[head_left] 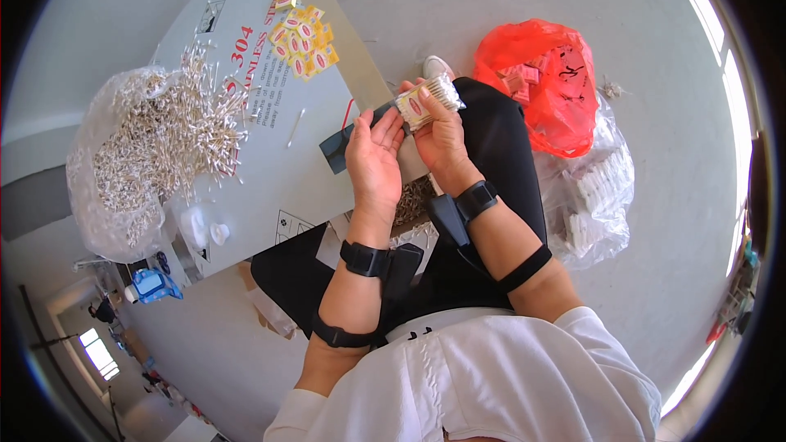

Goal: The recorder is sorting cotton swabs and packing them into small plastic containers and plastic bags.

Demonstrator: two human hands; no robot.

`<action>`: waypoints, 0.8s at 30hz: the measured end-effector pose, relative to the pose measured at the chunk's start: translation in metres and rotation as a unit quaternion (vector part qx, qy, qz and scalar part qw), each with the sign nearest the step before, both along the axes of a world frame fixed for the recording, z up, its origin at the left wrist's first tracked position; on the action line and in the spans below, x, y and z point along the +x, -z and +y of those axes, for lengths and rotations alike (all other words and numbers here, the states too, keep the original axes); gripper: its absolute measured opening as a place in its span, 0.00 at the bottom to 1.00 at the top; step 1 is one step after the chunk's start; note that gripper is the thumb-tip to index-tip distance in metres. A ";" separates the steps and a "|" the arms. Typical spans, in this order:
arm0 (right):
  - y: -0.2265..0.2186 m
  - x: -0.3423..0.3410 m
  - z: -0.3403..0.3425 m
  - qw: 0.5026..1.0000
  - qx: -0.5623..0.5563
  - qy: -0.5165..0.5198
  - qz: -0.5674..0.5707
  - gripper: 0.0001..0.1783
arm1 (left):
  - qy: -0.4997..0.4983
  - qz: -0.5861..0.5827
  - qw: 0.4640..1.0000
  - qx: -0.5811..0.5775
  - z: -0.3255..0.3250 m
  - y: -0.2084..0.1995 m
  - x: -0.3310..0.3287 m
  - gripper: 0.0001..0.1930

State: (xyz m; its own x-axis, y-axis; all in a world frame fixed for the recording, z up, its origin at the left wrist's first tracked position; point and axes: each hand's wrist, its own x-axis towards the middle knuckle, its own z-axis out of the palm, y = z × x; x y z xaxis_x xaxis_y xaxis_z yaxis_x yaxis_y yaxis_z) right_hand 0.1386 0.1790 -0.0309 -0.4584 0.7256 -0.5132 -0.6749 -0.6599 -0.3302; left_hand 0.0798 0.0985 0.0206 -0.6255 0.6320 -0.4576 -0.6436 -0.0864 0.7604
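Holding one small pack of cotton swabs (443, 90) in my right hand (442, 137), just past the table edge, above my lap. Thumb lies across the yellow-and-white card (412, 109); swab tips stick out the far end, right side. Left hand (376, 160) is palm up, fingers spread loose, gripping nothing; fingertips sit right by the card end, can't tell if they touch. Hands close together, wrists apart.

Doing this well, my take: light thumb pressure, since a hard pinch would likely crease the card or splay the sticks. Level the tips before tightening the grip. Left palm is well placed as a backstop for the card end.

Dark flat strip (334, 153) lies behind my left hand, on the edge of the grey tabletop (260, 188). One stray swab (295, 128) beyond that. Stacked yellow cards (303, 41) up top, within reach. Big loose swab heap (180, 123) at far left, pointing every way, so straighten each handful first. Red plastic bag (577, 127) on the floor, right of my knee.
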 end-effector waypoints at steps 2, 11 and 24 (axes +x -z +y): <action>0.003 -0.003 0.002 1.000 -0.013 0.023 0.009 0.20 | 0.003 -0.025 1.000 0.004 0.006 -0.005 0.000 0.38; 0.010 -0.003 0.005 0.999 0.017 0.046 -0.002 0.19 | 0.023 -0.058 0.996 0.061 0.007 0.003 0.001 0.36; -0.056 0.047 0.021 0.991 -0.106 -0.083 0.027 0.13 | 0.176 0.562 0.808 0.022 -0.007 -0.041 -0.016 0.22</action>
State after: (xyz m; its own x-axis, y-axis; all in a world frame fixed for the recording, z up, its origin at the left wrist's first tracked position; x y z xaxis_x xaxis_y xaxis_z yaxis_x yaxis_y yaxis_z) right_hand 0.1851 0.2000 0.0253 -0.5937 0.5165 -0.6170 -0.5635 -0.8143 -0.1394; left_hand 0.0635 0.0919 0.0612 -0.4084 0.8612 0.3024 0.4597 -0.0921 0.8833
